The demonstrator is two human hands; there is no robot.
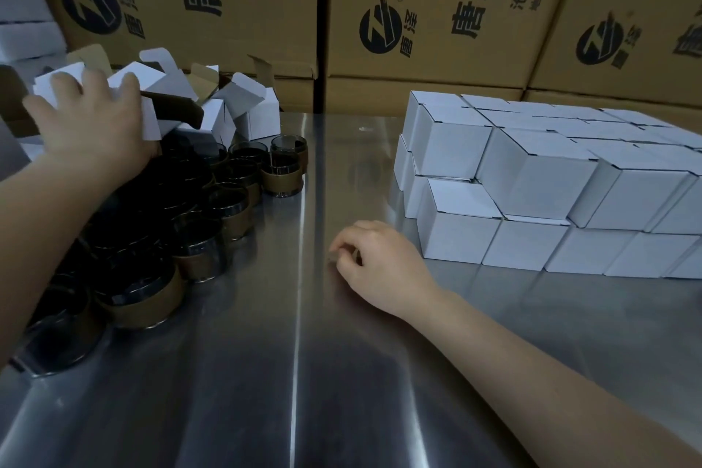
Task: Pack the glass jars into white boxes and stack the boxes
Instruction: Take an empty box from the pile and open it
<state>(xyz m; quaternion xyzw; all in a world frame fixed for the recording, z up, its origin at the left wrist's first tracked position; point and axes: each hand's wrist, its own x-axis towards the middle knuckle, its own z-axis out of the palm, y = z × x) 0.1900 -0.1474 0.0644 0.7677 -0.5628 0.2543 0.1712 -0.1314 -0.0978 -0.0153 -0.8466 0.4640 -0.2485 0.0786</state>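
Note:
Several glass jars (pixel 212 209) with brown bands stand grouped at the left of the steel table (pixel 304 372). Behind them lie several open white boxes (pixel 250 106) with raised flaps. My left hand (pixel 87 125) reaches over the jars and grips one open white box (pixel 150 122) at the far left. My right hand (pixel 376 262) rests on the table mid-frame, fingers loosely curled and holding nothing. To its right, closed white boxes (pixel 551 179) are stacked two layers high.
Large brown cartons (pixel 437 11) with black print form a wall behind the table. More white boxes (pixel 22 23) are piled at the top left corner. A seam runs down the table's middle.

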